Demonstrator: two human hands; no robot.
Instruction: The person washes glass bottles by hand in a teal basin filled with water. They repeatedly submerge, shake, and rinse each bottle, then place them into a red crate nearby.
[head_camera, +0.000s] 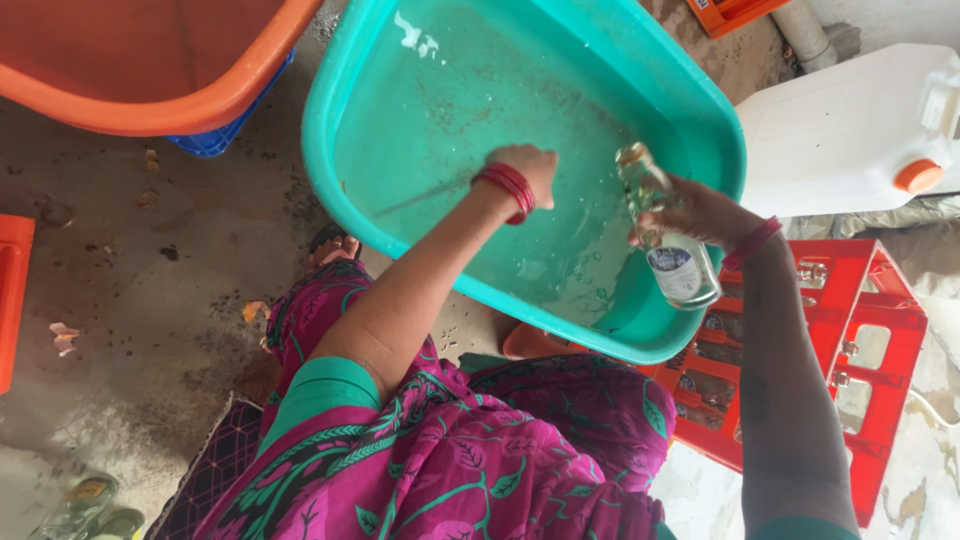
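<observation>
A teal plastic tub (350, 190) holds shallow water. My left hand (527, 168), with red bangles at the wrist, is dipped into the water near the tub's middle. Its fingers are closed around a thin dark rod (420, 195) that runs leftward under the surface. My right hand (705, 212) grips a clear glass bottle (668, 245) with a blue-and-white label. The bottle is tilted over the tub's right side, its neck pointing away from me. A red bangle sits on the right wrist too.
An orange tub (150, 100) rests on a blue crate (215, 140) at the upper left. A white jerrycan (850, 120) with an orange cap lies at the upper right. A red bottle crate (865, 330) holding several bottles stands at the right. Sandals (90, 508) lie on the wet concrete floor.
</observation>
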